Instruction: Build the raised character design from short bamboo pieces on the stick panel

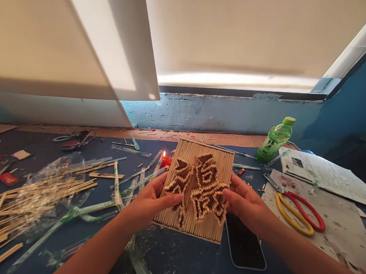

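Observation:
Between both hands, a panel of wooden sticks is held tilted above the table. Its face is made of sticks laid side by side, and small stick pieces stand up from it in the outline of a character. My left hand grips the panel's left edge, thumb on the front. On the opposite edge, my right hand is closed with its thumb near the raised pieces. The fingers behind the panel are hidden. A lit red candle stands just behind the panel's left side. Below my right hand lies a black phone.
Loose bamboo sticks and plastic wrappers cover the left of the dark table. On the right are red-and-yellow-handled scissors, a stained sheet, an open notebook and a green tea bottle. Pliers lie at the back left.

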Motion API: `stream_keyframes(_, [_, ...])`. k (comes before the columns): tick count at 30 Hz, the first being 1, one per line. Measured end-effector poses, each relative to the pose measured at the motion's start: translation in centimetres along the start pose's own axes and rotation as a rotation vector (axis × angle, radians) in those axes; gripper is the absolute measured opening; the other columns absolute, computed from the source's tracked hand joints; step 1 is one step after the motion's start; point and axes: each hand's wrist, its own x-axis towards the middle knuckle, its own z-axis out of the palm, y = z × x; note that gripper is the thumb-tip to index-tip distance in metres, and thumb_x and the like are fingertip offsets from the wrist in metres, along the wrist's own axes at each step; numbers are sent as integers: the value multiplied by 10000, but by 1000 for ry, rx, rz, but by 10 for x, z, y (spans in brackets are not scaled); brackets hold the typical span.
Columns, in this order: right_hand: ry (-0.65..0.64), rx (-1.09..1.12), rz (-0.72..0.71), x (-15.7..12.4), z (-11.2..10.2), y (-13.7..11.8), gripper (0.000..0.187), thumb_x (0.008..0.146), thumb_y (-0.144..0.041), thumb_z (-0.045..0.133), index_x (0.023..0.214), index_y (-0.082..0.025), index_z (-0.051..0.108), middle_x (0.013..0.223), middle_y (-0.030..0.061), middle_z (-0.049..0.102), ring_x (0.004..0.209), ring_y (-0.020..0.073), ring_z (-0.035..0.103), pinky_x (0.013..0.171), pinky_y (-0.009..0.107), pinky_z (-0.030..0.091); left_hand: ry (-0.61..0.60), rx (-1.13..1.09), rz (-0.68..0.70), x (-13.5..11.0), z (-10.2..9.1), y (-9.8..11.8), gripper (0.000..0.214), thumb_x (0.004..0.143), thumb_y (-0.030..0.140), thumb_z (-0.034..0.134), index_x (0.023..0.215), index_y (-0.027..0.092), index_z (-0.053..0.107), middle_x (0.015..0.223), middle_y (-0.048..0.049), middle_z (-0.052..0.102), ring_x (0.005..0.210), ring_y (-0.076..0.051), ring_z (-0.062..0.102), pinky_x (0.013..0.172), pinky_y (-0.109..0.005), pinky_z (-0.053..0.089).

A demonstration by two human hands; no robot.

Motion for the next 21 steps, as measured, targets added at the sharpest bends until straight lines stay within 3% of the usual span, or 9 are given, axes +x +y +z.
stream_keyframes(2, [162,-219,-122,-1,-5,-5,526,1021,-403,585,1503,-330,387,1453,98,588,1324,267,571,1078,471,481,29,7,14,-1,-4,1,552,789,345,855,1287,246,639,1031,-67,782,886,-267,756,731,-337,601])
stream_keyframes(5, [394,-707,-476,-1,-11,-19,564,954,-346,684,1470,-357,458,1515,81,499,1407,296,459,1143,498,407,42,14,43,-1,-7,4,514,798,328,855,1262,258,648,1024,-49,785,902,-255,750,775,-333,600])
stream_keyframes(7, [362,-1030,-678,-1,-8,-30,474,909,-284,726,1361,-345,598,1500,83,497,1409,333,447,1172,528,364,39,10,49,-2,-6,6,471,816,318,845,1244,257,657,1025,-43,780,878,-232,740,748,-303,591])
stream_keyframes(10, [162,-1281,-831,4,7,-42,333,897,-234,723,1221,-308,703,1454,103,532,1416,355,442,1173,546,378,23,-5,60,-3,-4,8,463,830,303,836,1251,246,654,988,-36,767,797,-190,716,676,-257,564])
stream_keyframes(15, [13,-1444,-887,17,36,-45,214,940,-214,658,1138,-192,737,1416,146,562,1454,325,402,1181,530,407,-51,1,112,-2,-5,7,522,841,283,830,1317,228,620,956,-36,743,770,-176,690,656,-242,543])
stream_keyframes(21, [57,-1624,-777,25,56,-43,230,982,-271,587,995,-134,771,1518,191,488,1523,380,271,1247,587,256,-71,-33,148,-3,-3,2,449,867,237,815,1283,255,647,1027,-22,737,850,-160,680,726,-237,549])
